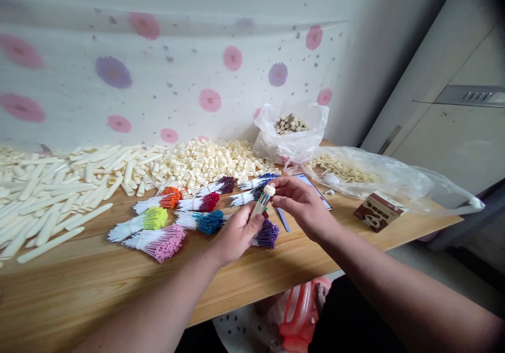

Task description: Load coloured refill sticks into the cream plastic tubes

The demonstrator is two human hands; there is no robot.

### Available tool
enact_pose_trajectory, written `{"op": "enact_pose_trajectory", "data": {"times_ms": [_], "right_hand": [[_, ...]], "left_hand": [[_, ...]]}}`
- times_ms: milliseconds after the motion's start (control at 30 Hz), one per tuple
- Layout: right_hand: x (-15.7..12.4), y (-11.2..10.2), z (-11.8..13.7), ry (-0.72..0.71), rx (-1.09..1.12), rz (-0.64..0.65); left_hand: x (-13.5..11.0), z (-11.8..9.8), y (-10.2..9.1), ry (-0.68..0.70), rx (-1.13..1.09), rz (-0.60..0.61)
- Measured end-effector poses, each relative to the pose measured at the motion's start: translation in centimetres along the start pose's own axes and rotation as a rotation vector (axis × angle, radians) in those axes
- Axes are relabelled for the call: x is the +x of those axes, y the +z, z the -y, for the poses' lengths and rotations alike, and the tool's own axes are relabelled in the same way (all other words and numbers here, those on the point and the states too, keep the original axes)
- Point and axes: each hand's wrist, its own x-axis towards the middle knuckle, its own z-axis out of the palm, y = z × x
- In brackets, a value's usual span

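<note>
My left hand (236, 233) grips a small bunch of thin pen refills (261, 203) held upright over the wooden table (98, 284). A cream ribbed cap (269, 189) sits on the top of the bunch, and my right hand (302, 203) pinches it with fingertips. Below and left of my hands lie bundles of refills with coloured ends: purple (267, 234), blue (207, 221), pink (160, 241), lime (148, 220), orange (168, 198) and dark red (203, 203).
Cream pen barrels (51, 195) cover the table's left; a heap of cream ribbed pieces (209, 163) lies at the back. A white bag of springs (290, 132), a clear bag of parts (355, 171), a small brown box (377, 211) and a phone (315, 187) sit right.
</note>
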Motion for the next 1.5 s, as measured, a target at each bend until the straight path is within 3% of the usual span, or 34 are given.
{"op": "enact_pose_trajectory", "data": {"times_ms": [100, 433, 767, 867, 1033, 1100, 1200, 1300, 1400, 1467, 1500], "right_hand": [[0.0, 0.5, -0.1, 0.011, 0.102, 0.030], [-0.1, 1.5, 0.5, 0.171, 0.457, 0.146], [0.1, 1.5, -1.2, 0.033, 0.358, 0.110], [0.0, 0.9, -1.0, -0.065, 0.205, 0.062], [-0.2, -0.6, -0.1, -0.501, -0.521, -0.045], [-0.2, -0.8, 0.3, -0.585, -0.702, -0.040], [-0.1, -0.7, 0.7, -0.540, -0.700, -0.017], [0.4, -0.7, 1.1, -0.399, -0.500, 0.043], [2.4, -2.6, 2.2, -0.298, -0.368, 0.089], [5.0, -5.2, 3.5, -0.269, -0.441, -0.031], [6.7, -6.9, 4.2, -0.266, -0.542, -0.171]], "left_hand": [[-0.1, 0.1, -0.1, -0.056, -0.162, 0.089], [-0.3, 0.1, -0.2, -0.139, -0.382, 0.204], [-0.2, 0.5, -0.6, -0.199, -0.539, 0.267], [-0.2, 0.3, -0.7, -0.231, -0.561, 0.287], [-0.4, 0.1, -0.9, -0.288, -0.549, 0.264], [-0.4, 0.2, -1.0, -0.302, -0.542, 0.244], [-0.4, 0.4, -1.2, -0.307, -0.516, 0.229], [-0.3, 0.4, -1.3, -0.271, -0.476, 0.249], [0.2, 0.4, -1.2, -0.123, -0.411, 0.088], [0.6, 0.5, -1.3, -0.024, -0.314, -0.146], [0.8, 0.6, -1.4, 0.003, -0.259, -0.253]]}}
